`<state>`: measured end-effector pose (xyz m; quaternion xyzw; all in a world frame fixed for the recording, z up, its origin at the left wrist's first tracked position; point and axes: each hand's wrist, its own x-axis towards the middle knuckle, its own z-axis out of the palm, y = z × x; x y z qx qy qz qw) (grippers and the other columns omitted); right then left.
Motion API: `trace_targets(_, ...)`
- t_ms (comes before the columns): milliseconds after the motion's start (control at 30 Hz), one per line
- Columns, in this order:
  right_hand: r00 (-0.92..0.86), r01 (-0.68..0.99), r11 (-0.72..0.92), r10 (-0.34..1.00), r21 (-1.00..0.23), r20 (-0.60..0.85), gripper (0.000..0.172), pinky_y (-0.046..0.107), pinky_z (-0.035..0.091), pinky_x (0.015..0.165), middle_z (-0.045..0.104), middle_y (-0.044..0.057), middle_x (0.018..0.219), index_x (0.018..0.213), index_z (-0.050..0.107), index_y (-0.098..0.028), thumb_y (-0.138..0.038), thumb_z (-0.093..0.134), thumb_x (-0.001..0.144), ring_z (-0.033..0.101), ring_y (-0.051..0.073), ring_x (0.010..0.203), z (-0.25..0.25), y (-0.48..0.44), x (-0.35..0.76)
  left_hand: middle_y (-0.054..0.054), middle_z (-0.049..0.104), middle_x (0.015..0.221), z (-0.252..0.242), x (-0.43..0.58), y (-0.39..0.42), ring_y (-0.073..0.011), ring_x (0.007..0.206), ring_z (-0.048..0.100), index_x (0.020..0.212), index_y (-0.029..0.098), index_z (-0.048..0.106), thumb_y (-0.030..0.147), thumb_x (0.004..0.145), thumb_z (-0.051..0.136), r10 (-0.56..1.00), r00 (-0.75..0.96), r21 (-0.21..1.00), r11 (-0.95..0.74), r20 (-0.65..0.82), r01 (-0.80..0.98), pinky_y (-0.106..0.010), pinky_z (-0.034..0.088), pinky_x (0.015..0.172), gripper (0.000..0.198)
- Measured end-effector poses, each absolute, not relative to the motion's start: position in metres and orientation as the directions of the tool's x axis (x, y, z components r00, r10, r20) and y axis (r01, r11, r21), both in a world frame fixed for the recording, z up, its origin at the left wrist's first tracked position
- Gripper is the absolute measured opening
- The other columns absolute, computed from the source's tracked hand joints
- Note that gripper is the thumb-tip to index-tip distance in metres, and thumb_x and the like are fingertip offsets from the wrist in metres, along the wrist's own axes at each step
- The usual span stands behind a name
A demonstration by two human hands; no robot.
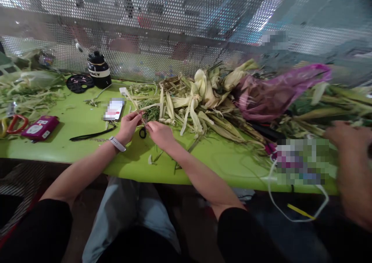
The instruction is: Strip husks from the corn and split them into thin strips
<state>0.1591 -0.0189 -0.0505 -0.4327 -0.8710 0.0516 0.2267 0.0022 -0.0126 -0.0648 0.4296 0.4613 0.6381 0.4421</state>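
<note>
My left hand (130, 126), with a white watch band on the wrist, pinches a pale strip of corn husk (151, 107) over the near part of the green table. Close beside it, my right hand (161, 134) is closed on small scissors (142, 133); a black finger ring shows below the fingers, and the blades are mostly hidden. The fingertips of both hands nearly meet. Just beyond them lie thin green shreds (152, 113) and a heap of corn husks (197, 100), pale yellow to brown.
A phone (114, 109), a black strap (93, 134) and a purple box (40, 128) lie to the left, with red-handled scissors (17, 124). A black bottle (99, 70) stands behind. At right are a pink plastic bag (270, 96) and another person's hand (348, 139). A perforated metal screen (145, 34) backs the table (87, 154).
</note>
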Motion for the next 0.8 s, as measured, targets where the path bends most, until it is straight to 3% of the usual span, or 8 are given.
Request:
trace_targets(133, -0.527, 0.712, 0.694, 0.630, -0.109, 0.570, 0.030, 0.036, 0.046, 0.080, 0.070, 0.013, 0.099, 0.088, 0.071, -0.018, -0.033, 0.049, 0.103, 0.062, 0.025, 0.099, -0.051, -0.017, 0.160, 0.001, 0.061, 0.063, -0.064, -0.007, -0.010, -0.0099, 0.060, 0.050, 0.069, 0.014, 0.069, 0.026, 0.076, 0.070, 0.946, -0.238, 0.975, -0.204, 0.220, 0.091, -0.024, 0.043, 0.061, 0.014)
trace_targets(233, -0.480, 0.646, 0.755, 0.516, -0.112, 0.710, 0.030, 0.042, 0.045, 0.099, 0.068, 0.015, 0.116, 0.090, 0.069, -0.018, -0.033, 0.047, 0.103, 0.059, 0.027, 0.114, -0.052, -0.009, 0.162, 0.002, 0.056, 0.057, -0.061, -0.010, -0.013, -0.0112, 0.060, 0.049, 0.061, 0.015, 0.064, 0.023, 0.073, 0.067, 0.947, -0.162, 0.932, -0.224, 0.277, 0.284, -0.024, 0.040, 0.059, 0.015)
trace_targets(300, -0.409, 0.612, 0.763, 0.532, -0.209, 0.742, 0.032, 0.041, 0.046, 0.100, 0.068, 0.016, 0.119, 0.091, 0.067, -0.018, -0.035, 0.044, 0.104, 0.060, 0.026, 0.113, -0.055, -0.002, 0.164, 0.003, 0.054, 0.056, -0.058, -0.008, -0.017, -0.0117, 0.060, 0.049, 0.062, 0.016, 0.063, 0.024, 0.073, 0.066, 0.959, -0.098, 0.923, -0.225, 0.267, 0.311, -0.025, 0.041, 0.059, 0.015)
trace_targets(367, -0.336, 0.579, 0.728, 0.623, -0.367, 0.706, 0.034, 0.038, 0.050, 0.090, 0.070, 0.014, 0.109, 0.093, 0.064, -0.019, -0.042, 0.042, 0.105, 0.065, 0.025, 0.101, -0.060, 0.005, 0.167, 0.003, 0.054, 0.058, -0.055, -0.005, -0.020, -0.0121, 0.061, 0.052, 0.063, 0.016, 0.062, 0.026, 0.074, 0.065, 0.972, -0.025, 0.943, -0.219, 0.233, 0.250, -0.026, 0.046, 0.063, 0.015)
trace_targets(467, -0.271, 0.498, 0.607, 0.787, -0.619, 0.554, 0.036, 0.032, 0.050, 0.071, 0.070, 0.006, 0.085, 0.096, 0.060, -0.021, -0.052, 0.041, 0.103, 0.066, 0.021, 0.077, -0.066, 0.013, 0.170, 0.002, 0.056, 0.063, -0.050, 0.001, -0.026, -0.0125, 0.065, 0.058, 0.065, 0.017, 0.058, 0.030, 0.074, 0.066, 0.981, 0.040, 0.976, -0.194, 0.191, 0.095, -0.029, 0.053, 0.074, 0.018)
trace_targets(533, -0.259, 0.452, 0.527, 0.850, -0.720, 0.459, 0.035, 0.030, 0.047, 0.065, 0.068, 0.003, 0.075, 0.095, 0.058, -0.022, -0.053, 0.043, 0.102, 0.063, 0.019, 0.068, -0.068, 0.015, 0.170, 0.002, 0.060, 0.069, -0.047, 0.003, -0.028, -0.0133, 0.070, 0.061, 0.069, 0.016, 0.060, 0.031, 0.073, 0.068, 0.982, 0.054, 0.983, -0.184, 0.183, 0.017, -0.031, 0.055, 0.080, 0.018)
trace_targets(633, -0.240, 0.423, 0.478, 0.878, -0.770, 0.413, 0.031, 0.030, 0.045, 0.064, 0.068, 0.003, 0.074, 0.093, 0.058, -0.022, -0.050, 0.048, 0.098, 0.062, 0.019, 0.065, -0.069, 0.015, 0.169, -0.001, 0.065, 0.076, -0.048, 0.003, -0.028, -0.0151, 0.075, 0.064, 0.077, 0.015, 0.066, 0.037, 0.074, 0.070, 0.981, 0.071, 0.983, -0.176, 0.179, -0.047, -0.033, 0.056, 0.082, 0.023)
trace_targets(800, -0.201, 0.354, 0.464, 0.886, -0.812, 0.419, 0.027, 0.029, 0.044, 0.064, 0.066, 0.001, 0.070, 0.091, 0.059, -0.022, -0.047, 0.053, 0.095, 0.059, 0.017, 0.063, -0.068, 0.011, 0.164, -0.002, 0.065, 0.076, -0.054, 0.001, -0.024, -0.0127, 0.070, 0.062, 0.081, 0.014, 0.065, 0.049, 0.076, 0.078, 0.970, -0.005, 0.970, -0.244, 0.244, -0.001, -0.030, 0.057, 0.076, 0.038)
